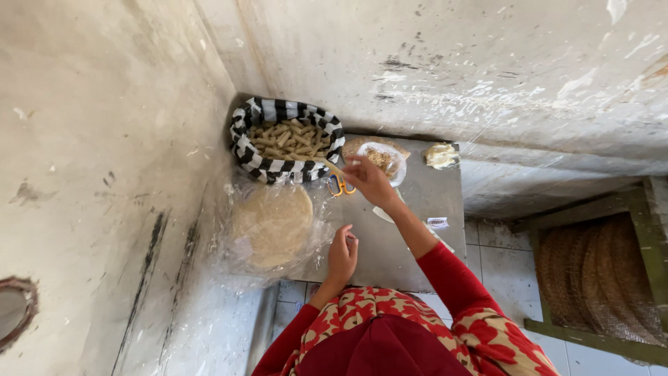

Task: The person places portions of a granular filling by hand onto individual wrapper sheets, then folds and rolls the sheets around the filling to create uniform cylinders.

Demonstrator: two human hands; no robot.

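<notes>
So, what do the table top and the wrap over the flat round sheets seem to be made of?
Table top: probably metal, dull grey and smooth with a faint sheen. Wrap: thin clear plastic, crinkled and glinting, with the pale round sheets showing through it.

Scissors (339, 185) lie mostly hidden under the right hand (370, 181); the small thing pinched in the left hand (342, 254) is too tiny to identify.

Black-and-white striped basket (245, 150) of rolled pastries (289, 139), stack of round wrappers (273, 223) under clear plastic
</notes>
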